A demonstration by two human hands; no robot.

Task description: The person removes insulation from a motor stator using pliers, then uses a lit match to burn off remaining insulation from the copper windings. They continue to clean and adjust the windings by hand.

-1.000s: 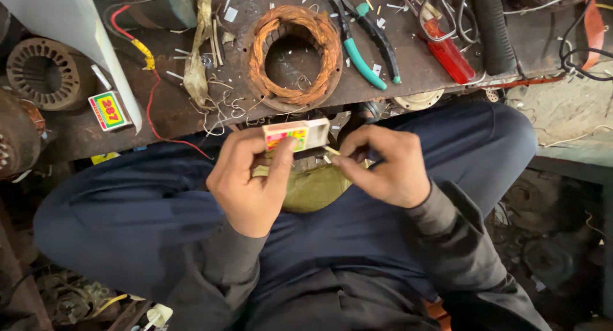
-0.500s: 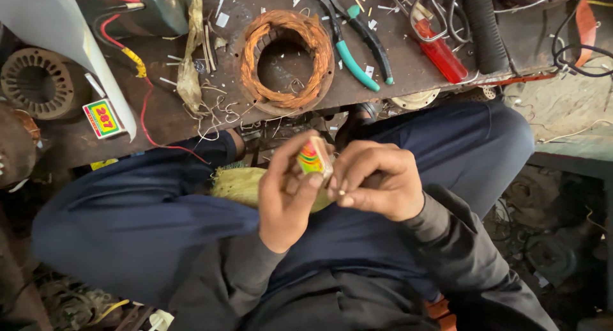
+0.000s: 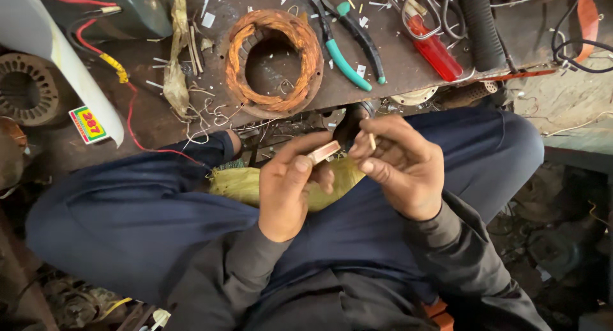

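Cluttered workshop surroundings are seen. Nearest, over the lap, a small matchbox is pinched in the left hand; a matchstick is pinched by the right hand. Striking seems underway, needing a firm stroke. Farther off, a copper-wound stator lies on the table.

The small box in my left hand showed a pale, pinkish-tan edge, and the thin stick pinched in my right hand was light tan. Under them lay a yellow-green sack on my dark navy trousers; my sleeves were charcoal grey. On the dark brown bench sat a copper-orange coil, teal-handled pliers, a red-handled screwdriver and a red, yellow and green box.
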